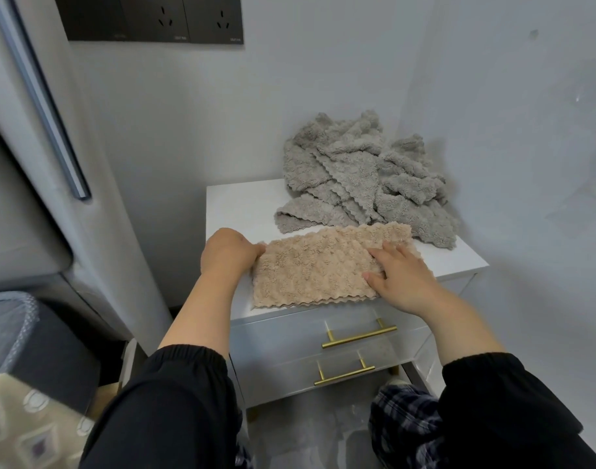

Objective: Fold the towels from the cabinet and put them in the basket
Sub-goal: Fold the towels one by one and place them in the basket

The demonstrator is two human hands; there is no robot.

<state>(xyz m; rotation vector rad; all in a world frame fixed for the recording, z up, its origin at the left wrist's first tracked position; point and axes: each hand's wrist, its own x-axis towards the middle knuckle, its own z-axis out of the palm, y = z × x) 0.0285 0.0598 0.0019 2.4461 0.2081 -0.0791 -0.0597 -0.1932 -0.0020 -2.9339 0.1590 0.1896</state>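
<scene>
Beige towel [320, 269] lies flat at the front edge of the cabinet [235, 204] top; grey towel heap [364, 177] sits at its back. Left hand [230, 252] grips the towel's left edge, fingers curled under. Right hand [401, 279] presses flat, fingers [391, 255] spread. Judged light, soft, limp: take by corners.

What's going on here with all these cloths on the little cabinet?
A person is folding towels on top of a white cabinet. Their left hand grips the left edge of a beige towel lying flat near the front edge, while the right hand presses flat on its right side. Behind it, a heap of grey towels lies crumpled in the corner, not yet folded.
</scene>
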